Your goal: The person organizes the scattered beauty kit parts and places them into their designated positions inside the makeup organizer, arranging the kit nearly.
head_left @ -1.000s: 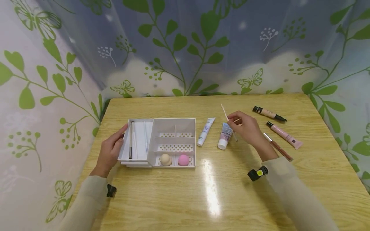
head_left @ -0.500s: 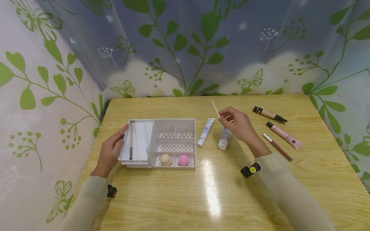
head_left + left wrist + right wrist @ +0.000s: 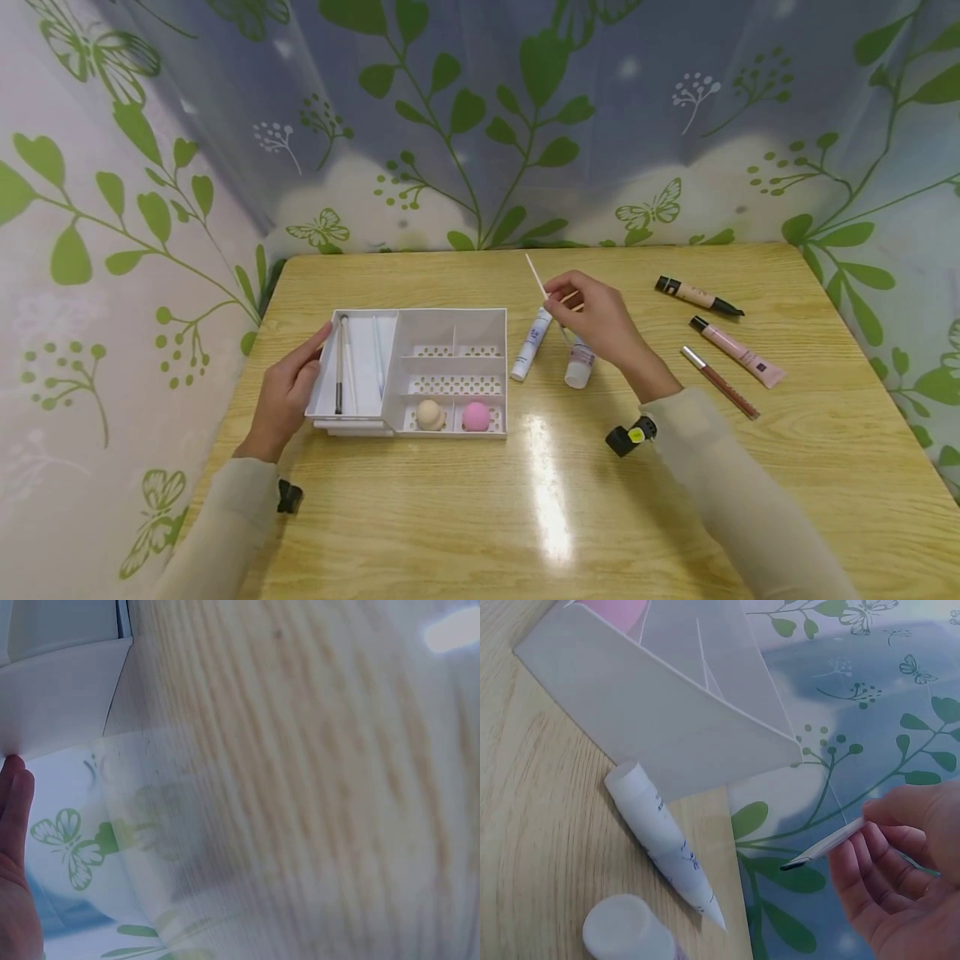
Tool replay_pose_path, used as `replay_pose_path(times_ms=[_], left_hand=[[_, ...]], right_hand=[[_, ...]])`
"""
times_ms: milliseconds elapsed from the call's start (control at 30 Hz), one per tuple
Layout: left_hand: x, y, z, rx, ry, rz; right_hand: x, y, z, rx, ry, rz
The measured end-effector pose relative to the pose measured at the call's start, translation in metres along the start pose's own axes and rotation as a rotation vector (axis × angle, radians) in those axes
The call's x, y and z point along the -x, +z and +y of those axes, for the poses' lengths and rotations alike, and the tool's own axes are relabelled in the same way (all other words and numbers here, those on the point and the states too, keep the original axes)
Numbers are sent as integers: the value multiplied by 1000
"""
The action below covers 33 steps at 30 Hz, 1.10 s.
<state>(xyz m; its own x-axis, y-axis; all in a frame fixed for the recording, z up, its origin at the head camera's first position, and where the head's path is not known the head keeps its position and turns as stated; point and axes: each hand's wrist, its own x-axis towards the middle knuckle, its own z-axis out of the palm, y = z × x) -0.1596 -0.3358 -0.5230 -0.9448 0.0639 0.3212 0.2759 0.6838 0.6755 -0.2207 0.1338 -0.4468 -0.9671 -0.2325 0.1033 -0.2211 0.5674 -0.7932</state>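
Pinched by the right hand, the thin stick came nearer the organizer touched by the straight-fingered left hand, but remains outside.

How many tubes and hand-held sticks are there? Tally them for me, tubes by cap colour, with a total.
White-capped tubes: 2
Black-capped tubes: 2
Silver-capped tube: 1
Slim stick, held in the right hand: 1
Total: 6
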Motion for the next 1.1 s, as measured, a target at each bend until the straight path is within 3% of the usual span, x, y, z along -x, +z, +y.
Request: replay_pose_path(times_ms=[1100], left_hand=[[0,-1,4,-5,-9,-4]], right_hand=[[-30,41,-72,-108,-138,-78]])
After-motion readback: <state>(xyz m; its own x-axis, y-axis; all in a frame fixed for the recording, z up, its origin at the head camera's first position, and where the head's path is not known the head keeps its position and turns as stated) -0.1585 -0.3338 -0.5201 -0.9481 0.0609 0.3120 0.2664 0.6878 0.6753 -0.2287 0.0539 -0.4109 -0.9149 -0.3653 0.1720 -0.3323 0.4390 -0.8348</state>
